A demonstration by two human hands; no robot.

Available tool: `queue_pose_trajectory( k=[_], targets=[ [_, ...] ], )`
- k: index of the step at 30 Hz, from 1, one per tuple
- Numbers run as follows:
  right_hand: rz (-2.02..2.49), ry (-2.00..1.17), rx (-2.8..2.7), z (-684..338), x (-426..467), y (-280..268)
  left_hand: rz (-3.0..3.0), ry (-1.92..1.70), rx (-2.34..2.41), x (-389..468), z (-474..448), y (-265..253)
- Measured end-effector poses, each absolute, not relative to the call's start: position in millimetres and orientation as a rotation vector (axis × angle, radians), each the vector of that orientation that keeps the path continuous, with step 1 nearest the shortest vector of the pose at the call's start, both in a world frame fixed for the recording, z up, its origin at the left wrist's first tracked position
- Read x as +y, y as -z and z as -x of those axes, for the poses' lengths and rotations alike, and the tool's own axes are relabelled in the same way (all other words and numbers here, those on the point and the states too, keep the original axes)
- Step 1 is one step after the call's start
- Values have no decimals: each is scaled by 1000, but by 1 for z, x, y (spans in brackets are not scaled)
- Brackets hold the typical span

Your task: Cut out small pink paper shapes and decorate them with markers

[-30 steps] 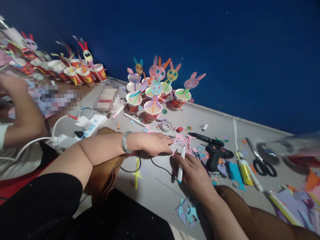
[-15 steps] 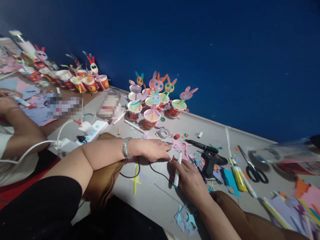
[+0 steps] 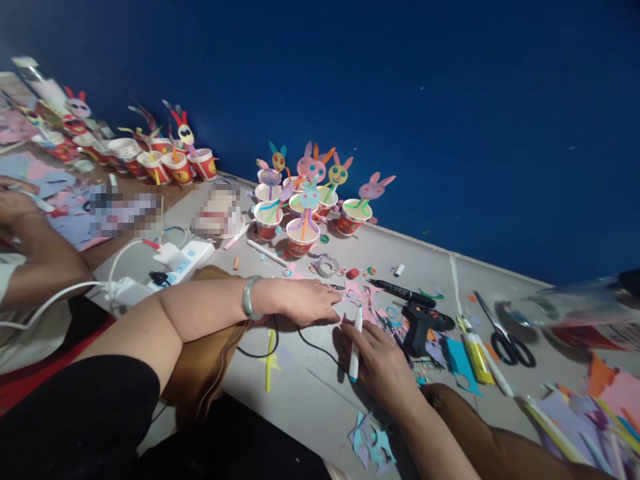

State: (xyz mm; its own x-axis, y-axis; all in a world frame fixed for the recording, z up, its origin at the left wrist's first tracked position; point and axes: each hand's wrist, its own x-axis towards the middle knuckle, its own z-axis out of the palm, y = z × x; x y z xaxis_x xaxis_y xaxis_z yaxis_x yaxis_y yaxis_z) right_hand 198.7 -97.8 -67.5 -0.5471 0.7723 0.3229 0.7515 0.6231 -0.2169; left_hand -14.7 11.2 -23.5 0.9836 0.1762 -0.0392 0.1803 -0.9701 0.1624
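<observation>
My left hand [image 3: 311, 301], with a pale green bangle [image 3: 250, 297] at the wrist, lies low over the table, fingers stretched out towards pink paper scraps [image 3: 356, 292]. Nothing shows in its grasp, though the underside is hidden. Close by on the right, my right hand [image 3: 384, 363] is closed round a white marker [image 3: 356, 350] with light blue ends. Its fingertips are partly hidden and sit just short of the left hand's. A black glue gun [image 3: 419, 327] and a black marker [image 3: 403, 292] lie beyond the right hand.
Paper cups [image 3: 303, 239] with rabbit-faced figures stand by the blue wall [image 3: 400, 100]. On the right are scissors [image 3: 505, 337], a yellow glue bottle [image 3: 477, 357] and a clear bottle [image 3: 575, 313]. A power strip [image 3: 193, 260] and another person's arm [image 3: 47, 243] are at left.
The view has shifted very slightly. Both hands stay almost in place, and the white marker remains in my right hand.
</observation>
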Motion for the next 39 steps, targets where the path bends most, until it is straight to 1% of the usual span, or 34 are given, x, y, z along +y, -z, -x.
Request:
queue_pose_trajectory(
  k=[7,12,20,28,39],
  targets=[
    [1228,-91,-2468,-199,-99,69,-2908,88,311,12,15,26],
    [1232,-170,-2404,-200,-99,70,-2933,125,271,13,16,31],
    [1484,-405,-1804,-197,-105,65,-2953,152,285,14,17,33],
    [1613,-613,-1509,-199,-105,75,-2942,113,285,15,18,33],
    [1630,-531,-1532,-195,-105,71,-2947,142,222,16,19,23]
  ],
)
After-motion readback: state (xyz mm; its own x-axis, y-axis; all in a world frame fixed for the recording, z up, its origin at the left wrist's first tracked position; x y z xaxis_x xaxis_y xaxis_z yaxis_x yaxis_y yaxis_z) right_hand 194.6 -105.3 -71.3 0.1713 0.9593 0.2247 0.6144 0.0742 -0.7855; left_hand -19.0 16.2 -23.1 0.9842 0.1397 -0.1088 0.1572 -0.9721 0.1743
